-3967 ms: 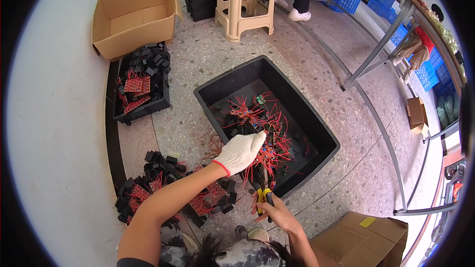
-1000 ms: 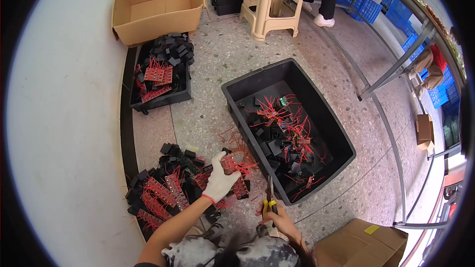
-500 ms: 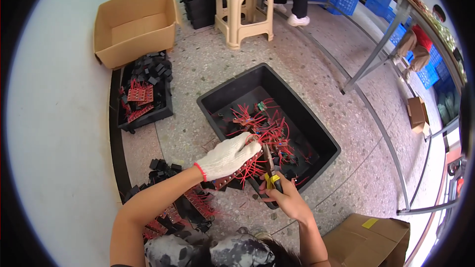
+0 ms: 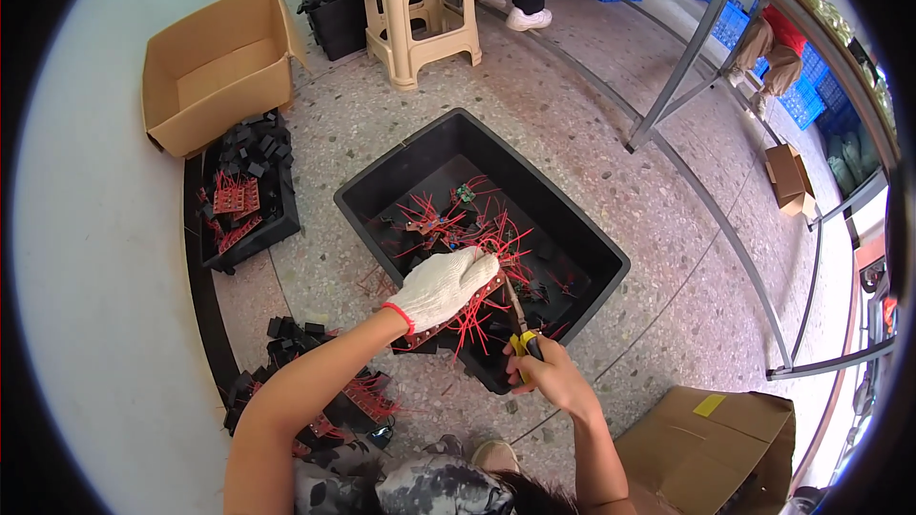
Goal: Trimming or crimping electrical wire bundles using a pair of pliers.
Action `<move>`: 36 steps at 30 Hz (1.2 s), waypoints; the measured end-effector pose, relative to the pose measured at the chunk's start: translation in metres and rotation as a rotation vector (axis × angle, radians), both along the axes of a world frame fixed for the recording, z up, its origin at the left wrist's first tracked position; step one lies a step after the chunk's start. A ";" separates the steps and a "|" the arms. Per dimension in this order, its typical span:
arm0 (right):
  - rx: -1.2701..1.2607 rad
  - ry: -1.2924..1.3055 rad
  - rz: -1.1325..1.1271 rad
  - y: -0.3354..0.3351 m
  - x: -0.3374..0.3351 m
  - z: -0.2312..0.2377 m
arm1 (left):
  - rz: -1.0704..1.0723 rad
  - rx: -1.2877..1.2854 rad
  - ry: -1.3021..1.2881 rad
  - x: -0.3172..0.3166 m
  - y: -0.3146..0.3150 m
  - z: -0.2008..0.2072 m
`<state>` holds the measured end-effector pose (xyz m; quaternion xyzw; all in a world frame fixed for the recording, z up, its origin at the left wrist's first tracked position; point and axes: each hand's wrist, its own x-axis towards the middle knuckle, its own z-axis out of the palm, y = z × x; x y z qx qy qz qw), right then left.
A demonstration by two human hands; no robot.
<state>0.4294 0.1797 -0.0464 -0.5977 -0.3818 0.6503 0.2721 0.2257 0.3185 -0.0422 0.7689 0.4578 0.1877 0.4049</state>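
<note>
My left hand [image 4: 441, 290], in a white knit glove with a red cuff edge, is closed on a reddish-brown circuit board strip [image 4: 490, 286] that bristles with thin red wires. The fingers cover part of the strip. My bare right hand [image 4: 555, 380] grips a pair of pliers [image 4: 523, 341] with yellow and black handles. Their jaws point up and away, beside the strip's far end; whether they touch a wire is hard to tell. Both hands are over the near side of a black plastic bin [image 4: 563, 193], where loose red wires [image 4: 506, 236] and small electronic parts lie.
At left, a smaller black bin [image 4: 250, 250] holds black blocks and wired boards; an open cardboard box [image 4: 215, 81] stands behind it. More wired boards [image 4: 367, 399] lie near my left forearm. A cardboard box [image 4: 706, 443] is at lower right, a beige stool [image 4: 420, 38] beyond, metal table legs right.
The whole view has shifted, so the surroundings sit further left and higher. Both hands keep their grips, and the pliers stay close to the board strip.
</note>
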 end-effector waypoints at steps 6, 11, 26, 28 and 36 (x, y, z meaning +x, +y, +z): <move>0.032 -0.130 0.100 0.007 -0.003 0.009 | -0.011 -0.060 0.180 0.004 0.000 0.013; -0.106 0.158 0.067 0.016 0.013 -0.019 | -0.011 -0.082 0.054 -0.001 0.002 -0.006; -0.262 0.573 0.063 -0.002 0.001 -0.019 | 0.103 -0.010 0.244 0.010 -0.004 -0.006; -0.410 0.966 -0.162 -0.005 -0.002 -0.033 | 0.092 0.089 0.270 0.009 -0.007 0.004; -0.231 0.548 -0.114 -0.029 -0.036 -0.028 | 0.011 0.146 0.163 0.001 -0.009 -0.007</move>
